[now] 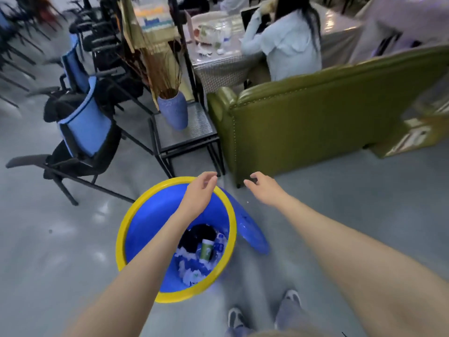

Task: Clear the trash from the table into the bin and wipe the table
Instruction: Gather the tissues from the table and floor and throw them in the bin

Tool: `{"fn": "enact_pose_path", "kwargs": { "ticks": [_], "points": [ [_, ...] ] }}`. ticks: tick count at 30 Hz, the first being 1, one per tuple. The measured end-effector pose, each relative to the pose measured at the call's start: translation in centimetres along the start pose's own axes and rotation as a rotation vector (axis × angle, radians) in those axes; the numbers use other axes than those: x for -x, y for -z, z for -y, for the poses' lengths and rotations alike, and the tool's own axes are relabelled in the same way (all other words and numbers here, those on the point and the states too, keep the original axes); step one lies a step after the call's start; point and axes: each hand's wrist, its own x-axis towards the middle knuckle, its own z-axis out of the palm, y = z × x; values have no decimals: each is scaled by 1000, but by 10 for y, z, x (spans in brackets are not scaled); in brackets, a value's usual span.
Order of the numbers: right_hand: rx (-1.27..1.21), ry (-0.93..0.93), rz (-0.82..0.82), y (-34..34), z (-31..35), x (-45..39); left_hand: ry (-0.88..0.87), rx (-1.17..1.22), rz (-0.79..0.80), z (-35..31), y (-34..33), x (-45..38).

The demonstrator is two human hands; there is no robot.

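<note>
Hands (199,190) empty above bin (136,215) rim

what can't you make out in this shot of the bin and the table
Head view only:
- Blue bin: the left forearm hides part of its contents; the trash pieces are blurred.
- Table: far and blurred, so leftover trash is unclear; a seated person covers part.
- Wiping cloth: none visible.
- Left hand, right hand: empty.

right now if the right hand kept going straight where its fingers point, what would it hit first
Probably the near corner of the green sofa. The right hand is open and empty, its fingers pointing forward and a little left, toward that corner's foot. Depth is unclear from one view; it could pass just left of it, over bare floor.
</note>
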Motion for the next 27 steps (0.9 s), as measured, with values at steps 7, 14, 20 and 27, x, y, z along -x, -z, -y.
{"fn": "enact_pose_path", "kwargs": {
  "ticks": [7,14,20,27],
  "points": [
    [10,-89,-134,91,-85,40,-150,-101,190,-93,-110,-24],
    [46,-228,-268,201,-213,88,-302,-239,372,-189,-258,-28],
    [118,-331,-350,281,-310,129,-444,-344,440,-257,-371,-26],
    [205,-457,-416,340,-402,180,-609,-465,499,-318,-479,-18]
  ]
}}
